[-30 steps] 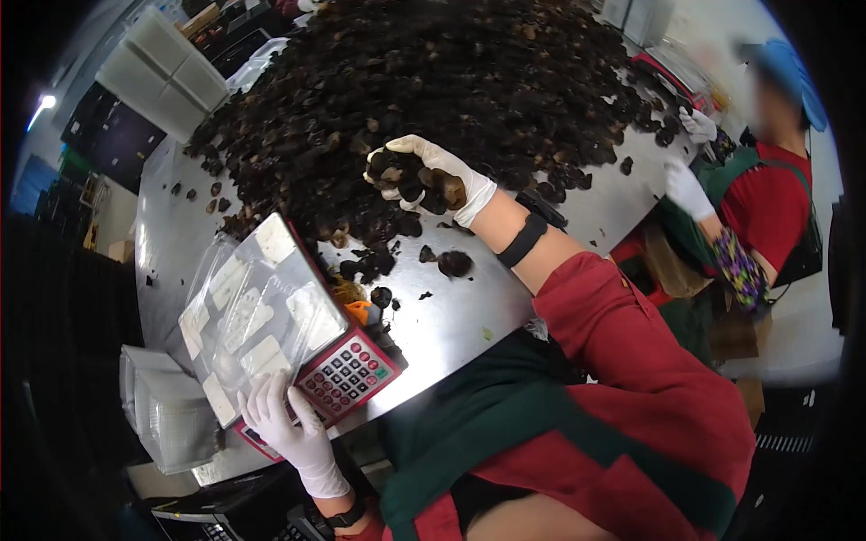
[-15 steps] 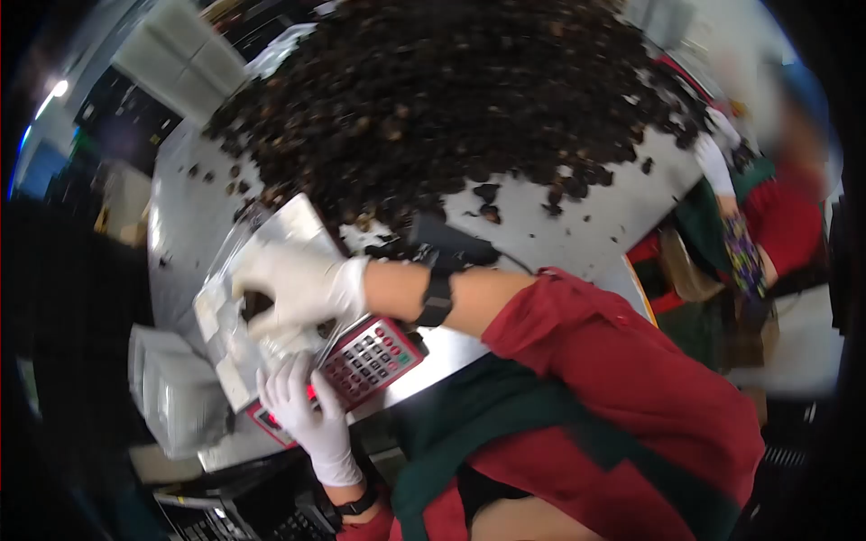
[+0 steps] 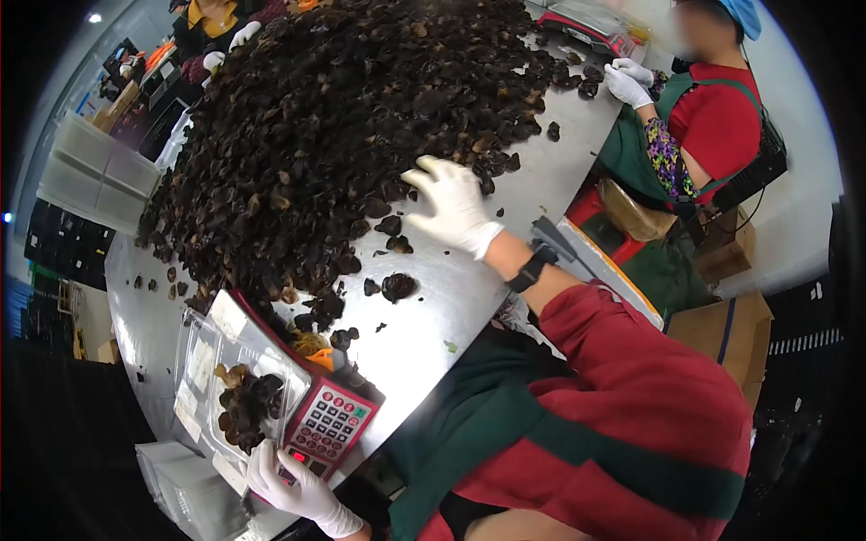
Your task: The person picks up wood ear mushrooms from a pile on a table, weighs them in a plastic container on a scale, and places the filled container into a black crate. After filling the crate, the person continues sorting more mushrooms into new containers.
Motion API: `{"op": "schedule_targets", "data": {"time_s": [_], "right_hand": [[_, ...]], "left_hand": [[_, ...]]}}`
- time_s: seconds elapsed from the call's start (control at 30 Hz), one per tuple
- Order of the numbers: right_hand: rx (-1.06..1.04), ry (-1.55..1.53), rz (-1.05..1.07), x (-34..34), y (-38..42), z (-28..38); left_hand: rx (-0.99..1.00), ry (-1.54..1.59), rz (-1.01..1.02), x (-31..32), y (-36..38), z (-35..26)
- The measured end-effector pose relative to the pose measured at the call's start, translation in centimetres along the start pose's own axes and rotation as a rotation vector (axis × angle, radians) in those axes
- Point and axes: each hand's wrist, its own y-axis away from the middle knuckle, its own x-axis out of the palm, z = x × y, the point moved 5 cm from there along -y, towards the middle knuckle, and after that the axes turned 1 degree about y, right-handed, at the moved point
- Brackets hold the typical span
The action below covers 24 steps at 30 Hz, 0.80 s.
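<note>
Both gloved hands work: right hand (image 3: 454, 209) spread open on the mushroom pile (image 3: 361, 117), left hand (image 3: 293, 487) gripping the bag (image 3: 230, 388).

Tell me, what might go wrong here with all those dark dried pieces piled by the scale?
The big pile slopes right down to the scale, so loose pieces could roll onto it and upset the weighing. The clear bag, steadied only by the left hand, might slip. The right hand could scatter strays toward the table edge.
</note>
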Motion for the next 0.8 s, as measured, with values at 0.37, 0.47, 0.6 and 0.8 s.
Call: {"op": "schedule_targets", "data": {"time_s": [0.37, 0.47, 0.6, 0.8], "right_hand": [[0.049, -0.354, 0.031, 3.0, -3.0, -5.8], [-0.027, -0.103, -0.011, 3.0, -6.3, -5.4], [0.015, -0.031, 0.173, 5.4, -6.5, -4.3], [0.139, -0.307, 0.023, 5.6, -6.0, -7.2]], "left_hand": [[0.414, 0.384, 0.214, 6.3, 2.6, -11.3], [0.416, 0.474, 0.383, 10.0, 3.8, -13.3], [0.413, 0.487, 0.466, 12.7, 5.4, -14.6], [0.417, 0.453, 0.490, 14.5, 6.5, -13.5]]}}
